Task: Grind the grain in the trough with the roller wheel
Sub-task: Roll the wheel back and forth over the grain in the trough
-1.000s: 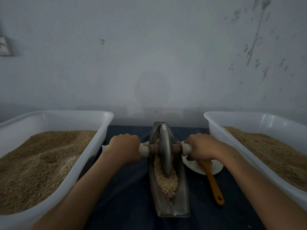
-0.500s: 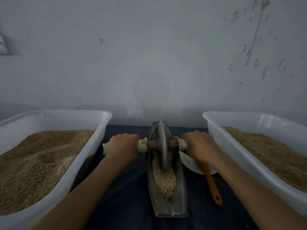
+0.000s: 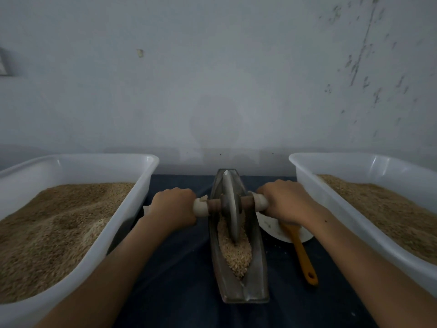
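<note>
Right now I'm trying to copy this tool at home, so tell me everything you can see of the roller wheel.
The roller wheel is a thin grey disc, metal by its look, standing upright on edge in the long boat-shaped trough. A brown wooden-looking axle runs through its centre, with pale grips at both ends. The left hand holds one grip, the right hand the other. Its lower edge sinks into the grain; its top rises near the trough's far end.
</note>
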Motion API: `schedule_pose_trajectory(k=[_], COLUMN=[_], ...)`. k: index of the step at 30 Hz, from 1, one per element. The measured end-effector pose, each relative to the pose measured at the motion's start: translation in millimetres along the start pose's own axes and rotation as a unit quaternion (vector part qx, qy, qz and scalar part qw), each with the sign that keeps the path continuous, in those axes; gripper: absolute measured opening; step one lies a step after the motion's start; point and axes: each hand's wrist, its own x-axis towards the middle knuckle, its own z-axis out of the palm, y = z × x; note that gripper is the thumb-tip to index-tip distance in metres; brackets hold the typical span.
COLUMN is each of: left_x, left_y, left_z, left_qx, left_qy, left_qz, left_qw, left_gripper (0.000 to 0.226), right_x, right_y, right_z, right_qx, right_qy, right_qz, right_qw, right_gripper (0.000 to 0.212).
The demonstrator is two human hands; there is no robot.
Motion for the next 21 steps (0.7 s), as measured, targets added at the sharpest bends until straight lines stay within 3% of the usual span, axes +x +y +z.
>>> schedule_pose_trajectory(k=[3, 6, 15, 21], left_x=[-2.5, -4.3, -8.1, -5.1], left_y=[6.0, 10.8, 12.1, 12.5], left_z=[2.5, 0.5, -13.4, -12.8], left_qx=[0.017, 0.036, 0.054, 0.054], left_qy=[0.088, 0.119, -0.007, -0.001], left_qz=[-0.004, -0.003, -0.01, -0.013], left_qw=[0.996, 0.992, 0.998, 0.998], left_gripper=[0.012, 0.012, 0.025, 0.022], right_x=[0.4, 0.7, -1.6, -0.7], right_y=[2.8, 5.2, 6.0, 7.6], right_z=[10.3, 15.6, -7.8, -2.3], right_qx=[0.014, 0.036, 0.077, 0.078], right_qy=[0.055, 0.043, -0.151, -0.131], right_qz=[0.008, 0.018, 0.014, 0.022], right_qw=[0.998, 0.998, 0.985, 0.988], right_gripper=[0.014, 0.014, 0.019, 0.02])
